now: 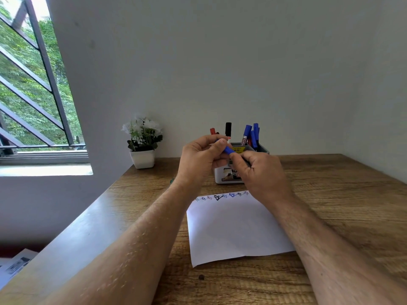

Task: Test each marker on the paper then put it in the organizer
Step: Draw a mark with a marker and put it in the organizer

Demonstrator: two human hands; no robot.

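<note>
Both hands are raised above the table in front of the organizer (226,179), a small white and grey box partly hidden behind them. My left hand (202,157) grips the blue cap end of a marker (228,150). My right hand (262,170) holds the marker's other end, which is hidden in the fingers. In the organizer stand red (212,130), black (228,128) and several blue markers (253,134). The white paper (235,227) lies below the hands, with a row of small scribbles (222,196) along its far edge.
A small white pot with a flowering plant (143,148) stands at the back left of the wooden table (341,205). A window with bars (33,84) is at the left. The wall runs close behind the organizer. Printed papers (15,265) lie lower left.
</note>
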